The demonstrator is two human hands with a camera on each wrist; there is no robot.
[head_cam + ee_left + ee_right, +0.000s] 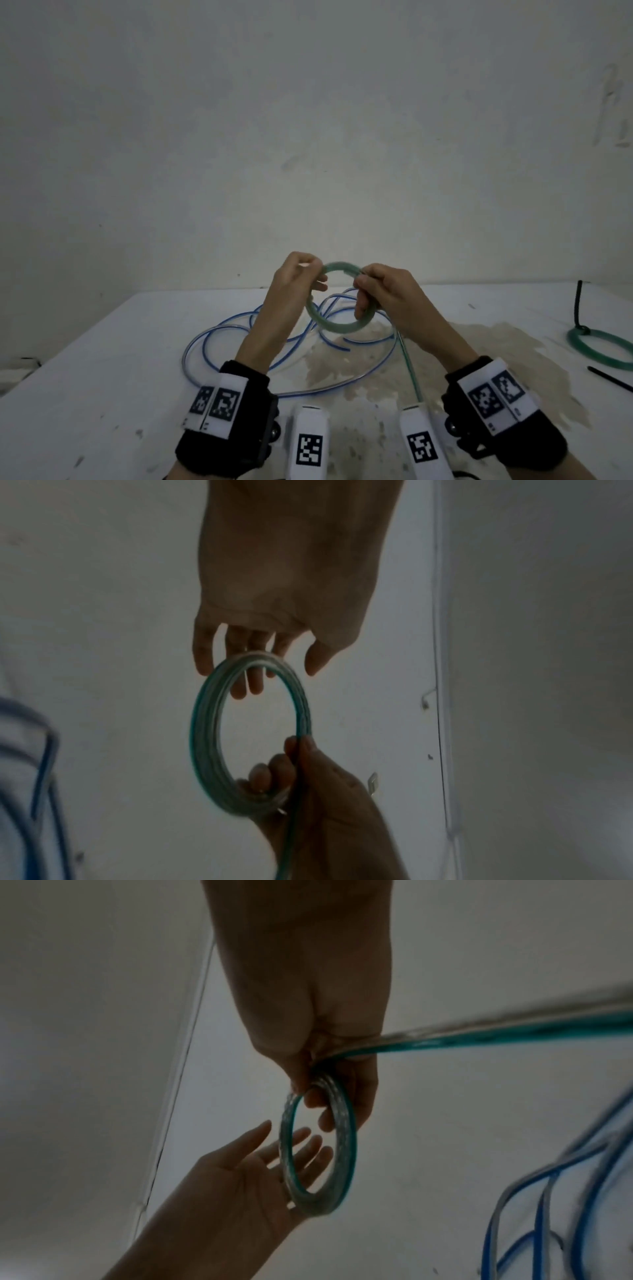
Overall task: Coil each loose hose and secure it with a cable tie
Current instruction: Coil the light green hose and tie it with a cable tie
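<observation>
Head view: right hand (383, 301) grips a green hose coil (337, 325) upright above the table (102, 359), its loose tail trailing toward the person; left hand (294, 284), fingers spread, touches the coil's opposite rim.

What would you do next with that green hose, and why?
Probably wind on another loop: the right hand grips the green coil, the left hand lies open against it, and a loose tail trails toward the table. No tie is on it yet.
</observation>
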